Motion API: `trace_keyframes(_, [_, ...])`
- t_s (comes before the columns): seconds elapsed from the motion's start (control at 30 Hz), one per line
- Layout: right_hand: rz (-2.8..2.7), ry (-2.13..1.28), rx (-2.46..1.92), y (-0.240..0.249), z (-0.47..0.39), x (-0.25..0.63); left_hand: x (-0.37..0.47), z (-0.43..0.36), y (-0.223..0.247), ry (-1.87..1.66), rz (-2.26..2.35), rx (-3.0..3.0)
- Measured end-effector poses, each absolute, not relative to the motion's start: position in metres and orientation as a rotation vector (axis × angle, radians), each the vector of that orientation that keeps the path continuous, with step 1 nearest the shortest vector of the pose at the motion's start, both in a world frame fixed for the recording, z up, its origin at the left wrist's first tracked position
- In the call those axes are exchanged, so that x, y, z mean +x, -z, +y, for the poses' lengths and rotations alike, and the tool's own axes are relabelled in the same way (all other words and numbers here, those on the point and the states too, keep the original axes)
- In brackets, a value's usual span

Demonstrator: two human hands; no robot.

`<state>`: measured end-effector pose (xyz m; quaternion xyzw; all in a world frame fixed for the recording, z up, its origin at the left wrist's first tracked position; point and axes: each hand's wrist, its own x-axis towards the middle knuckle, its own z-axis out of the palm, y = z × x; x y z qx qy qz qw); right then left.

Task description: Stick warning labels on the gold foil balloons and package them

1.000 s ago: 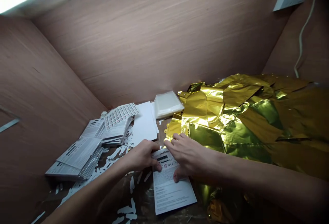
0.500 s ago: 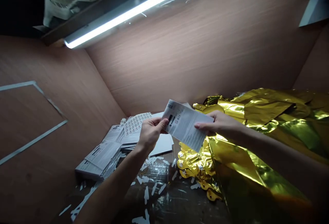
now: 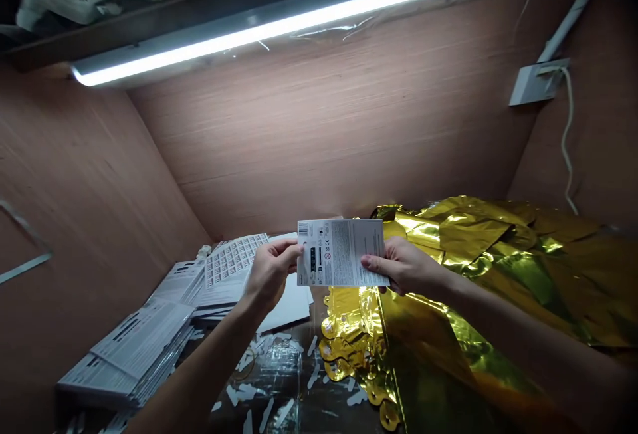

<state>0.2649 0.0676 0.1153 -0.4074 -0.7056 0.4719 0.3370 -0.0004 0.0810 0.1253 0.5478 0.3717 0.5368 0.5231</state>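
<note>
A printed card [image 3: 343, 251] with a barcode, small symbols and dense text is held level in front of me, its printed face toward the camera. My right hand [image 3: 403, 266] grips the right end, thumb on the face and fingers behind. At the opposite end, my left hand [image 3: 269, 271] pinches the left edge between thumb and fingers. Shiny gold foil [image 3: 356, 308] with scalloped tabs lies below and to the right of the card. White sheets [image 3: 286, 311] lie under and beyond my left hand.
Stacks of similar printed packs [image 3: 144, 334] stand at the left, beside a sheet of small labels [image 3: 234, 258]. White paper scraps [image 3: 244, 394] litter the dark tabletop. A gold foil heap [image 3: 478, 241] fills the right side. A light tube [image 3: 299, 25] and a socket box [image 3: 535, 85] are above.
The card has turned from a tilt to nearly level, and both hands turned with it. My view has swung right, bringing the socket box and cable fully into sight.
</note>
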Motion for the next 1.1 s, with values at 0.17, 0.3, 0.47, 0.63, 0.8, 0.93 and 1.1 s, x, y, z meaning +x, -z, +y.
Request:
trace_keyframes(0.17, [-1.891,-1.281,-1.045,-0.111,0.068,0.264,-0.009,0.081,-0.124,-1.277,0.964,1.519])
trace_keyframes(0.3, [-1.862,-1.365,-1.02,-0.107,0.071,0.266,-0.011,0.08,-0.12,-1.148,0.887,1.5])
trace_keyframes(0.47, [-1.838,-1.473,-0.97,-0.11,0.073,0.27,-0.034,0.085,-0.124,-0.565,0.712,1.359])
trace_keyframes(0.63, [-1.682,-1.454,-0.995,-0.116,0.077,0.277,-0.063,0.096,-0.139,-0.175,0.638,1.606])
trace_keyframes(0.8, [-1.481,-1.307,-0.997,-0.125,0.086,0.289,-0.043,0.121,-0.121,-0.609,1.115,1.804])
trace_keyframes(0.93, [-1.431,-1.265,-1.004,-0.13,0.088,0.293,-0.005,0.164,-0.093,-0.746,1.441,1.871])
trace_keyframes(1.1, [-1.436,-1.259,-1.01,-0.133,0.088,0.295,0.025,0.208,-0.076,-0.878,1.705,1.826])
